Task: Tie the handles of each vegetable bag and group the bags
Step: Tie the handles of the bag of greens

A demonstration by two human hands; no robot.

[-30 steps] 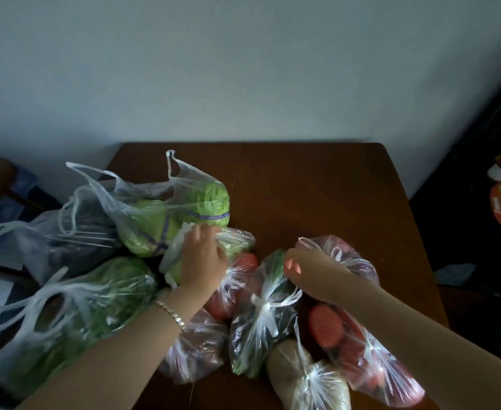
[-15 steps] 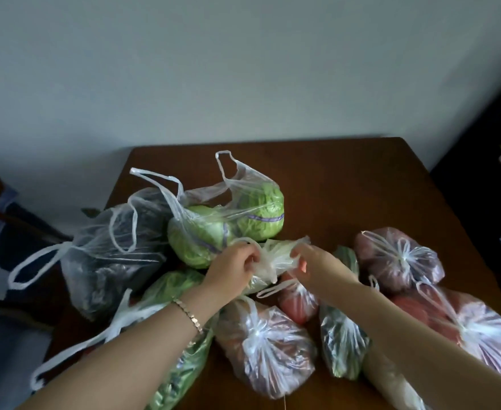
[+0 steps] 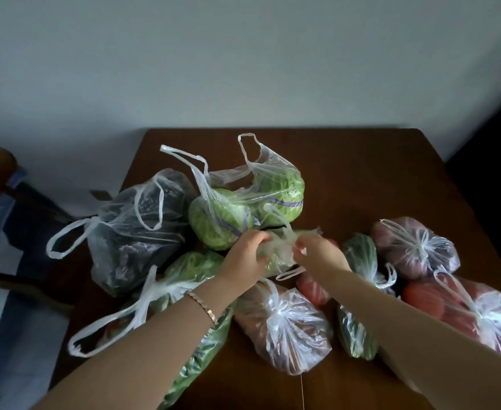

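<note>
Green cabbages (image 3: pixel 243 214), purple bands; brown table (image 3: pixel 347 173); gold bracelet (image 3: pixel 203 307).

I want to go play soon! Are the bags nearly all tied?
About halfway. Four bags look knotted, like the tomato bag. The left hand and right hand are pinching the small green bag. The cabbage bag, dark bag and leafy bag have loose handles.

— What is different from a second ago?
— The right hand (image 3: pixel 320 253) is off the tied reddish bag (image 3: pixel 415 247). It now pinches the plastic of the small pale green bag (image 3: pixel 279 250).
— And the left hand (image 3: pixel 245 258)?
— It grips the same bag, now facing the right hand with only a small gap between them.
</note>
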